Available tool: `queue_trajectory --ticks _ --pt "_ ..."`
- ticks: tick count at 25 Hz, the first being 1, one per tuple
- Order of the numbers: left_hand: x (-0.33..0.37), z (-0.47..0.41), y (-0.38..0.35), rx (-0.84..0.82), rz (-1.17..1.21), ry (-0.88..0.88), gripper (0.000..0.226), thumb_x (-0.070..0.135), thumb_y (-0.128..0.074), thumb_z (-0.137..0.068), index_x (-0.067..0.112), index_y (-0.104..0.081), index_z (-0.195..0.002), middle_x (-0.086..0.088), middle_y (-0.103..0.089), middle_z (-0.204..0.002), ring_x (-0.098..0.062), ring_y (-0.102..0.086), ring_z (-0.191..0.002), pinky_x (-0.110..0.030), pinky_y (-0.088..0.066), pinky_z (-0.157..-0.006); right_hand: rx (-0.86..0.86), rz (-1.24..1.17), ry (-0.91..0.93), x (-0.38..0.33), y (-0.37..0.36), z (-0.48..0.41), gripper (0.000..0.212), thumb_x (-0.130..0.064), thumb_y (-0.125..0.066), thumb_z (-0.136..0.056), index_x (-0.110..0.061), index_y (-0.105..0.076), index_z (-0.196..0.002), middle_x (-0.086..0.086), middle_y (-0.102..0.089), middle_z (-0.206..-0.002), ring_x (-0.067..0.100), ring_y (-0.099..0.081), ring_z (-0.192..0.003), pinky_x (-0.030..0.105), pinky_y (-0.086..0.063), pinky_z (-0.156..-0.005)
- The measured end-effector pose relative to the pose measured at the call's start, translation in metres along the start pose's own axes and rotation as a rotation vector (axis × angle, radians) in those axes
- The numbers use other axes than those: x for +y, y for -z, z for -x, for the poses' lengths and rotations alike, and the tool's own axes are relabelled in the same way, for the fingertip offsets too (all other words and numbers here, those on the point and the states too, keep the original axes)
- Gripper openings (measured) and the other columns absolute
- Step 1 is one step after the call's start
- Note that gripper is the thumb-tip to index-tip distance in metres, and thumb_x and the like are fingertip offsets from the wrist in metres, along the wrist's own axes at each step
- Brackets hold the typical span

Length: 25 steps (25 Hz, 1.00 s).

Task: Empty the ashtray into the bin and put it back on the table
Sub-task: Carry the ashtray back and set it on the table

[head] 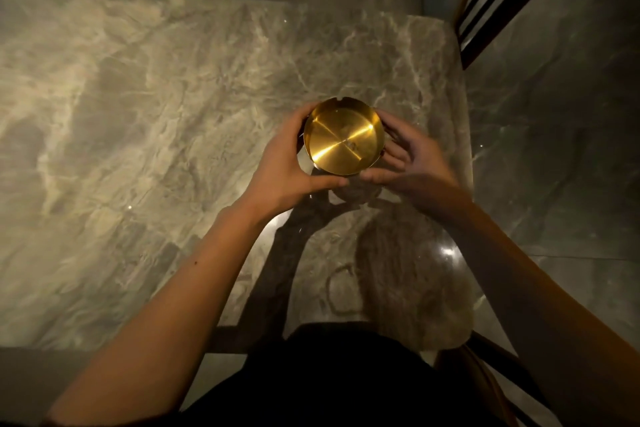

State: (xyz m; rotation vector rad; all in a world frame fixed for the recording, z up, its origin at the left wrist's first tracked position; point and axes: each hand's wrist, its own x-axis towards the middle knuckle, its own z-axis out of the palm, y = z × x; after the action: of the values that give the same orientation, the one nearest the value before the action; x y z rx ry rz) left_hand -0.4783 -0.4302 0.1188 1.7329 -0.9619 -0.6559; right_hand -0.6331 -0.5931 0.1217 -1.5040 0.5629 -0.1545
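Between both hands, above the marble table (pixel 138 149), sits the round gold metal ashtray (pixel 343 137). The left hand (pixel 291 163) cups its left rim with the thumb under the near edge; the right hand (pixel 407 158) curls loosely at the right rim (whether it actually grips is blurred). The bowl looks shiny and bare, so emptying seems done. Its shadow falls apart from it, suggesting it hangs off the surface. Setting it down remains. No bin shows.
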Motion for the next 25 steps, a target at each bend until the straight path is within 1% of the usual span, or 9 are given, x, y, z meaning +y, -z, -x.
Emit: queue_trajectory --ticks 2,4,6,8,10,14,18,20,25 --pt "0.004 0.008 0.003 0.028 -0.024 -0.016 0.100 0.033 -0.094 -0.056 0.029 -0.040 -0.140 0.010 -0.047 -0.135 -0.010 -0.048 -0.128 -0.025 -0.044 -0.105 -0.019 0.022 0.038 -0.001 -0.004 0.001 0.094 -0.002 -0.083 -0.066 -0.023 -0.038 -0.145 -0.001 -0.051 -0.145 0.013 -0.050 -0.134 0.035 -0.043 -0.111" --pt "0.011 0.017 0.002 0.060 -0.053 -0.014 0.101 0.031 -0.094 -0.057 0.025 -0.040 -0.141 0.007 -0.046 -0.135 -0.011 -0.048 -0.128 -0.022 -0.044 -0.104 -0.047 0.061 0.069 -0.001 -0.006 0.004 0.091 -0.009 -0.083 -0.066 -0.028 -0.038 -0.142 -0.013 -0.053 -0.138 0.004 -0.052 -0.131 0.026 -0.044 -0.108" --pt "0.018 0.024 -0.001 0.086 -0.081 -0.004 0.101 0.030 -0.095 -0.057 0.022 -0.041 -0.142 0.008 -0.046 -0.135 -0.007 -0.048 -0.127 -0.021 -0.044 -0.103 -0.077 0.076 0.091 -0.003 -0.005 0.007 0.090 -0.016 -0.083 -0.065 -0.029 -0.037 -0.142 -0.020 -0.051 -0.136 -0.002 -0.051 -0.129 0.017 -0.044 -0.104" --pt "0.025 0.030 -0.005 0.100 -0.098 -0.008 0.100 0.030 -0.094 -0.057 0.026 -0.040 -0.141 0.015 -0.045 -0.134 -0.002 -0.048 -0.125 -0.021 -0.044 -0.102 -0.092 0.077 0.095 -0.004 -0.002 0.013 0.091 -0.021 -0.083 -0.066 -0.029 -0.037 -0.143 -0.021 -0.050 -0.137 -0.001 -0.050 -0.131 0.016 -0.043 -0.103" --pt "0.030 0.035 -0.008 0.119 -0.105 -0.010 0.099 0.030 -0.094 -0.058 0.028 -0.039 -0.139 0.017 -0.045 -0.134 -0.001 -0.048 -0.125 -0.023 -0.045 -0.103 -0.113 0.097 0.112 -0.005 0.000 0.017 0.089 -0.015 -0.083 -0.069 -0.028 -0.037 -0.143 -0.021 -0.050 -0.138 -0.001 -0.048 -0.132 0.017 -0.042 -0.105" --pt "0.030 0.041 0.000 0.147 -0.096 0.018 0.101 0.029 -0.095 -0.057 0.021 -0.041 -0.142 0.004 -0.048 -0.140 -0.007 -0.049 -0.127 -0.028 -0.046 -0.104 -0.126 0.157 0.148 -0.013 -0.007 0.015 0.086 -0.006 -0.082 -0.073 -0.027 -0.037 -0.144 -0.020 -0.049 -0.138 -0.003 -0.047 -0.132 0.014 -0.040 -0.105" --pt "0.016 0.044 0.035 0.147 -0.079 0.022 0.103 0.031 -0.095 -0.057 0.017 -0.041 -0.143 0.001 -0.049 -0.141 -0.009 -0.049 -0.128 -0.029 -0.046 -0.105 -0.109 0.196 0.164 -0.022 -0.040 0.001 0.088 -0.007 -0.082 -0.073 -0.023 -0.036 -0.147 -0.008 -0.048 -0.146 0.004 -0.046 -0.136 0.020 -0.041 -0.108" --pt "0.002 0.047 0.067 0.142 -0.059 0.015 0.101 0.031 -0.094 -0.057 0.019 -0.041 -0.142 0.003 -0.050 -0.140 -0.008 -0.049 -0.129 -0.030 -0.045 -0.106 -0.100 0.206 0.165 -0.028 -0.071 -0.013 0.088 -0.009 -0.083 -0.072 -0.028 -0.038 -0.144 -0.012 -0.048 -0.144 0.003 -0.046 -0.136 0.023 -0.041 -0.110" --pt "-0.056 0.053 0.181 0.123 -0.035 -0.020 0.102 0.037 -0.092 -0.057 0.026 -0.039 -0.143 0.006 -0.048 -0.141 -0.002 -0.047 -0.130 -0.027 -0.043 -0.108 -0.026 0.233 0.168 -0.039 -0.189 -0.058 0.087 -0.018 -0.084 -0.071 -0.028 -0.038 -0.144 -0.006 -0.049 -0.147 0.009 -0.045 -0.138 0.037 -0.039 -0.114"
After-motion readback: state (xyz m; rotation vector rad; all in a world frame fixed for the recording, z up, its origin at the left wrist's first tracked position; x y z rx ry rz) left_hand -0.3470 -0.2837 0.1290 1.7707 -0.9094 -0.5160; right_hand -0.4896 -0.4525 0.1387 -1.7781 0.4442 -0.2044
